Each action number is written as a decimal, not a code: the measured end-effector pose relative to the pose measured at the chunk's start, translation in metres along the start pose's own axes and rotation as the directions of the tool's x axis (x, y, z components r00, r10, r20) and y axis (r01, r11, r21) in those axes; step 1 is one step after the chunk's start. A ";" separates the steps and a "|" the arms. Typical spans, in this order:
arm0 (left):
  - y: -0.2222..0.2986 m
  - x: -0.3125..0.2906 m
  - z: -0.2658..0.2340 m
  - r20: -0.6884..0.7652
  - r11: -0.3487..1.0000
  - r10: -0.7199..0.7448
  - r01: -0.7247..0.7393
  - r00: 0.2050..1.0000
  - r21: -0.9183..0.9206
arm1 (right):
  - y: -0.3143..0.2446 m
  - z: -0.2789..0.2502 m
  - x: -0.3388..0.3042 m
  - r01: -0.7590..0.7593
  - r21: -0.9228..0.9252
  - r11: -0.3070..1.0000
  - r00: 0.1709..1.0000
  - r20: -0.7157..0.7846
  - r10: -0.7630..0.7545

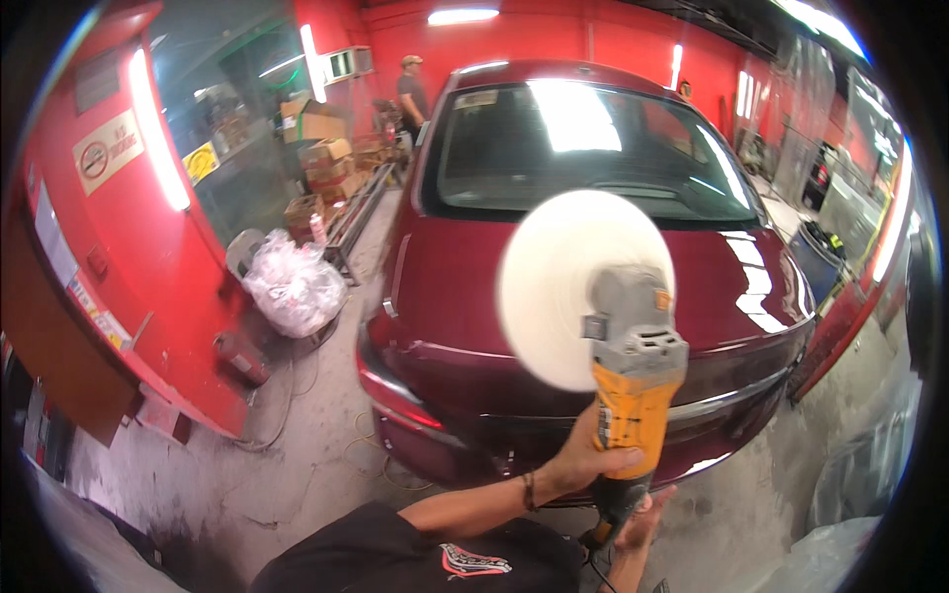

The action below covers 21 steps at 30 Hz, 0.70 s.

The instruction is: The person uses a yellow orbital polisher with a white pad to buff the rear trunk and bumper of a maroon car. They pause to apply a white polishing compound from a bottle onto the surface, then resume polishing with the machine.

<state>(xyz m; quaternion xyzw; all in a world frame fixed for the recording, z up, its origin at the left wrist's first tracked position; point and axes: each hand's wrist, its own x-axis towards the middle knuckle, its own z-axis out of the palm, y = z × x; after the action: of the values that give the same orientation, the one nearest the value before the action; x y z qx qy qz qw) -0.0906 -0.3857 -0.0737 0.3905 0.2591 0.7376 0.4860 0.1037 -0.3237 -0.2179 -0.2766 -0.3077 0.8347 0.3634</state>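
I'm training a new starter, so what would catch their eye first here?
Near the centre, the round white polishing pad on the yellow-and-grey polisher, gripped by the left hand, with the right hand at the tool's rear. Beyond it stands a glossy dark-red car, with bright red walls behind.

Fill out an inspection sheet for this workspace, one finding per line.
Surface: glossy dark-red car trunk lid, bright reflections on it.
Job's things: yellow-and-grey power polisher with round white pad; pad contact with the car unclear.
Clutter: brown cardboard boxes and full translucent plastic bag, left of the car.
Hands: bare left hand grips the polisher's body; bare right hand at its rear end.
Cables: thin black cord at the polisher's rear.
Surroundings: red walls; a person in the background.
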 end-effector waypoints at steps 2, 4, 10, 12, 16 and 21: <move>0.058 -0.043 -0.031 -0.035 0.997 0.077 -0.076 0.996 0.024 | 0.065 -0.021 0.040 -0.089 -0.140 0.986 0.996 -0.022 0.087; 0.108 -0.088 -0.054 -0.150 0.970 0.198 -0.172 0.969 0.172 | 0.118 -0.009 0.043 -0.250 -0.497 0.831 0.966 -0.189 0.178; 0.199 -0.209 -0.126 -0.474 0.876 0.462 -0.301 0.749 0.378 | 0.234 0.057 0.020 0.006 -0.984 0.178 0.668 0.137 0.731; 0.225 -0.253 -0.121 -0.592 0.814 0.558 -0.248 0.581 0.525 | 0.273 0.095 0.005 0.098 -0.942 0.322 0.282 0.337 0.898; 0.261 -0.334 -0.141 -0.547 0.637 0.757 -0.220 0.358 0.739 | 0.232 0.259 -0.021 0.127 -0.902 0.412 -0.130 0.397 0.909; 0.299 -0.380 -0.147 -0.570 0.578 0.815 -0.059 0.105 0.814 | 0.250 0.350 -0.028 -0.044 -0.734 0.677 0.105 0.671 0.734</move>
<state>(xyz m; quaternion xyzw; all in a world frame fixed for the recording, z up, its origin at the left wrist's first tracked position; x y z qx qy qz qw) -0.2816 -0.8529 -0.0519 0.0724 0.5683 0.7966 -0.1931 -0.2289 -0.5911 -0.1598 0.1255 -0.5909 0.7559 -0.2524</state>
